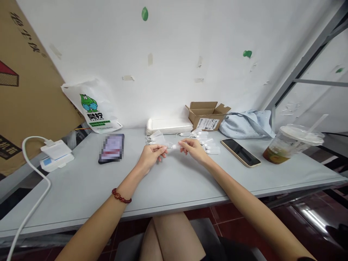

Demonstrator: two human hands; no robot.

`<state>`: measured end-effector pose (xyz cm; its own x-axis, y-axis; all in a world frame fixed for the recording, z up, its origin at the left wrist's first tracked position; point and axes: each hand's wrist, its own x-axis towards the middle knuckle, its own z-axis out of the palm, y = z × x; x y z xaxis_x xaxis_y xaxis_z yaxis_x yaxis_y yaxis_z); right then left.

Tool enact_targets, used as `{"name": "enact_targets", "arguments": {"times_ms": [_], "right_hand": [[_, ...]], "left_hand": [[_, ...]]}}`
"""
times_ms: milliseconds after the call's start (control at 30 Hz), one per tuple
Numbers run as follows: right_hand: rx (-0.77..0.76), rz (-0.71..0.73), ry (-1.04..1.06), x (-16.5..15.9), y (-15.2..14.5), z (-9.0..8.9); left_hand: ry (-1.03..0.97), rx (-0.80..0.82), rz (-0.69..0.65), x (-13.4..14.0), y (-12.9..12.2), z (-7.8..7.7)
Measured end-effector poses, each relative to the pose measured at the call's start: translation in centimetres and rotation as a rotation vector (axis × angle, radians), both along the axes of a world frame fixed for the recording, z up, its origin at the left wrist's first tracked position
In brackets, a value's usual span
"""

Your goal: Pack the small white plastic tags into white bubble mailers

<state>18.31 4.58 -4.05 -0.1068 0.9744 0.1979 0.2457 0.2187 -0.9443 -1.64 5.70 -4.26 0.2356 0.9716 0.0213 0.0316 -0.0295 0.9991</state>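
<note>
Head view, read left to right. Large cardboard box (40, 90) at the left border; white cable (40, 192) bends over the table's left end to two white devices (56, 155), one propped on the other. White printed bag (95, 108) leans at the rear wall. Dark phone (111, 148) lies flat, screen blurred; grey tabletop (185, 188) shows between it and the left hand (152, 154). That hand: thumb and forefinger pinched on a thin strand (169, 148). Strand runs right to a small white piece (174, 146), held in the air between the hands, over the table, well back from the front edge. Right hand (193, 148): fingertips pinching the piece's other end. Similar white-and-clear pieces (213, 150) lie behind and beside the hands, nearest neighbours on the far side. White stack (170, 125) and small open carton (205, 117) bound the work area at the rear. Further right: light blue cloth (246, 125), second phone (240, 152) lying slantwise, lidded cup (288, 145) with straw. Open tabletop extends from both hands toward the front edge.
</note>
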Motion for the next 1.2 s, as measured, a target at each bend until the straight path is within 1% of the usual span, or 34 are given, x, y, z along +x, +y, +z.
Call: {"name": "enact_targets", "arguments": {"times_ms": [133,333,533,733,833,1000,1100,1200], "right_hand": [[0.001,0.041,-0.004,-0.2,-0.2,0.1],[0.002,0.012,0.029,-0.2,-0.2,0.1],[-0.008,0.024,0.032,-0.3,-0.3,0.3],[-0.015,0.027,0.035,-0.4,-0.3,0.1],[-0.01,0.007,0.0,-0.6,-0.4,-0.1],[0.072,-0.015,-0.099,-1.2,-0.6,-0.6],[0.091,-0.03,-0.132,-1.4,-0.6,-1.0],[0.092,-0.016,-0.132,-1.5,-0.5,-1.4]], "left_hand": [[-0.046,-0.049,-0.012,0.1,0.0,0.0],[-0.106,-0.126,-0.02,-0.1,0.1,0.1],[-0.148,-0.152,-0.023,0.0,0.0,0.3],[-0.165,-0.154,-0.026,0.0,0.0,0.4],[-0.146,-0.13,-0.015,0.0,-0.1,0.2],[-0.101,-0.035,0.056,0.4,-0.2,-0.3],[-0.065,0.0,0.054,0.6,-0.3,-0.6],[-0.04,0.026,0.048,0.7,-0.4,-0.7]]}}
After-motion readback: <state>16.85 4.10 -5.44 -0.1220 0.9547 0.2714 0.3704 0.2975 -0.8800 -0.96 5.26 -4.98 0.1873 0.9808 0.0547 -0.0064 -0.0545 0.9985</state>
